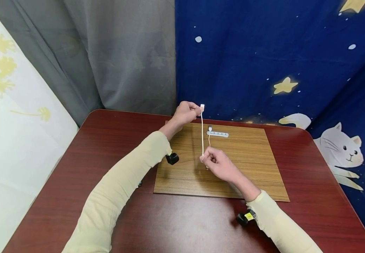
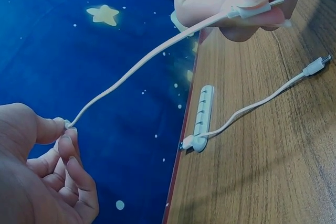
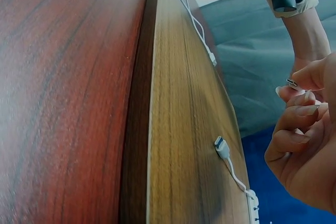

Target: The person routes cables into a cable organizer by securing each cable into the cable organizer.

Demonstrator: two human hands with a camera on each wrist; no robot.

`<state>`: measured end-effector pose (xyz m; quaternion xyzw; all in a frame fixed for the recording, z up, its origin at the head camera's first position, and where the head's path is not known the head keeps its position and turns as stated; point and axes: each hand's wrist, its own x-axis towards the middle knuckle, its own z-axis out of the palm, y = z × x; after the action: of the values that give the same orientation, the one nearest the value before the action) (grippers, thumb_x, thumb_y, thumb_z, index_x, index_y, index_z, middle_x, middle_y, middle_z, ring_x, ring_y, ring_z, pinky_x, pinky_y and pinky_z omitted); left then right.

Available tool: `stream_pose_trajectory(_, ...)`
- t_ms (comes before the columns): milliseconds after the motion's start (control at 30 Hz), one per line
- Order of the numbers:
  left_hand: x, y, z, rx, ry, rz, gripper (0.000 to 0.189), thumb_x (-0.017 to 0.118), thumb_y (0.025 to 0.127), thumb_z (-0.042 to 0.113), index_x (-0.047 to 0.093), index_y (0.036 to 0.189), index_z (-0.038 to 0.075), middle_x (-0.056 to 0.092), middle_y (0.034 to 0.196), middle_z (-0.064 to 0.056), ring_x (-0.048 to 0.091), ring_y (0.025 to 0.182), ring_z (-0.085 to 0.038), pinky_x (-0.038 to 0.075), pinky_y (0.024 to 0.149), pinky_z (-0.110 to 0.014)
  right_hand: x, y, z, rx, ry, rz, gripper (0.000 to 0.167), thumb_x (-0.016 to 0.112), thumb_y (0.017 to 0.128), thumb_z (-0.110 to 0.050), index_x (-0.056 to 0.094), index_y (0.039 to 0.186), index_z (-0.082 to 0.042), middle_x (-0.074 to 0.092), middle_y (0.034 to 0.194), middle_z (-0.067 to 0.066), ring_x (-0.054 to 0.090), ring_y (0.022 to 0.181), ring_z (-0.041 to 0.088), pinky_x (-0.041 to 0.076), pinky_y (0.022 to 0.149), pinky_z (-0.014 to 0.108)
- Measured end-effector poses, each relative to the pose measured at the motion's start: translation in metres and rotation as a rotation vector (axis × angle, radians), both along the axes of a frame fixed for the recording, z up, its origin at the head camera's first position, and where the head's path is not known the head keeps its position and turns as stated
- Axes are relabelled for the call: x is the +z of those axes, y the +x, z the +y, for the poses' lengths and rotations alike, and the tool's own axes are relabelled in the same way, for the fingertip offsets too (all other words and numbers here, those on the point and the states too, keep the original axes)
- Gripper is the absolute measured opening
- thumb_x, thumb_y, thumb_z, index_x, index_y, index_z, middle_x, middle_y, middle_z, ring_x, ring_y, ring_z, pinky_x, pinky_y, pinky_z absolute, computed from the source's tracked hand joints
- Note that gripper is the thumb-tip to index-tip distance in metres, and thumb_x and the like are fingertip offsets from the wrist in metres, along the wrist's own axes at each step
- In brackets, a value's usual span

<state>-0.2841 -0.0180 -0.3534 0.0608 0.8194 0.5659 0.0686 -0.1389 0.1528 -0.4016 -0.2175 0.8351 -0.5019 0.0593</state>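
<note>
A short white cable (image 1: 202,133) is stretched between both hands above the wooden board. My left hand (image 1: 187,113) pinches its far end, where a white piece (image 1: 202,106) shows at the fingertips. With thumb and fingers my right hand (image 1: 218,162) pinches the near end; the left wrist view shows a white connector (image 2: 254,10) in that grip. Below lies a second white cable (image 2: 247,109), running from a white cable clip strip (image 1: 220,134) with several slots. One end sits at the strip's end slot, and its metal-tipped plug (image 2: 315,66) points away over the board.
The wood-grain board (image 1: 249,168) lies on a dark red table (image 1: 195,225). Another white cable (image 3: 195,22) shows toward the far left in the right wrist view. Grey curtain (image 1: 132,52) and blue star-patterned curtain (image 1: 249,59) hang right behind the table.
</note>
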Motion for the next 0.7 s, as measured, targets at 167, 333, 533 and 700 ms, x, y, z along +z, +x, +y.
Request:
stream_pose_trajectory(167, -0.002, -0.001, 0.003, 0.003, 0.0, -0.004, 0.02, 0.064, 0.101, 0.019, 0.073, 0.096, 0.003, 0.068, 0.097, -0.01, 0.064, 0.089, -0.028, 0.047, 0.068, -0.028, -0.01, -0.005, 0.007, -0.004, -0.014, 0.016, 0.023, 0.064, 0.1, -0.003, 0.056, 0.079, -0.007, 0.052, 0.069, 0.001, 0.043, 0.057, 0.012, 0.033, 0.053, 0.025)
stream_pose_trajectory(333, -0.003, -0.001, 0.005, 0.006, -0.005, -0.008, 0.019, 0.063, 0.102, 0.02, 0.072, 0.098, 0.004, 0.066, 0.097, -0.007, 0.064, 0.091, -0.028, 0.047, 0.071, -0.03, -0.012, -0.005, 0.011, -0.004, -0.022, 0.025, 0.024, 0.065, 0.1, -0.006, 0.055, 0.079, -0.01, 0.049, 0.067, -0.001, 0.042, 0.057, 0.013, 0.033, 0.052, 0.026)
stream_pose_trajectory(533, -0.005, -0.002, 0.009, 0.022, -0.022, -0.017, 0.02, 0.065, 0.102, 0.024, 0.073, 0.1, 0.005, 0.066, 0.097, -0.006, 0.058, 0.085, -0.02, 0.046, 0.071, -0.028, -0.012, -0.005, 0.012, -0.007, -0.006, 0.023, 0.023, 0.063, 0.101, -0.008, 0.055, 0.08, -0.012, 0.047, 0.066, -0.001, 0.042, 0.058, 0.013, 0.033, 0.052, 0.027)
stream_pose_trajectory(700, -0.006, -0.003, 0.013, 0.032, -0.044, -0.011, 0.018, 0.066, 0.1, 0.02, 0.074, 0.096, 0.005, 0.065, 0.091, -0.005, 0.054, 0.077, -0.018, 0.042, 0.065, -0.027, -0.012, -0.006, 0.014, -0.001, 0.026, 0.032, 0.022, 0.063, 0.101, -0.009, 0.055, 0.08, -0.012, 0.046, 0.066, -0.003, 0.042, 0.057, 0.012, 0.033, 0.052, 0.027)
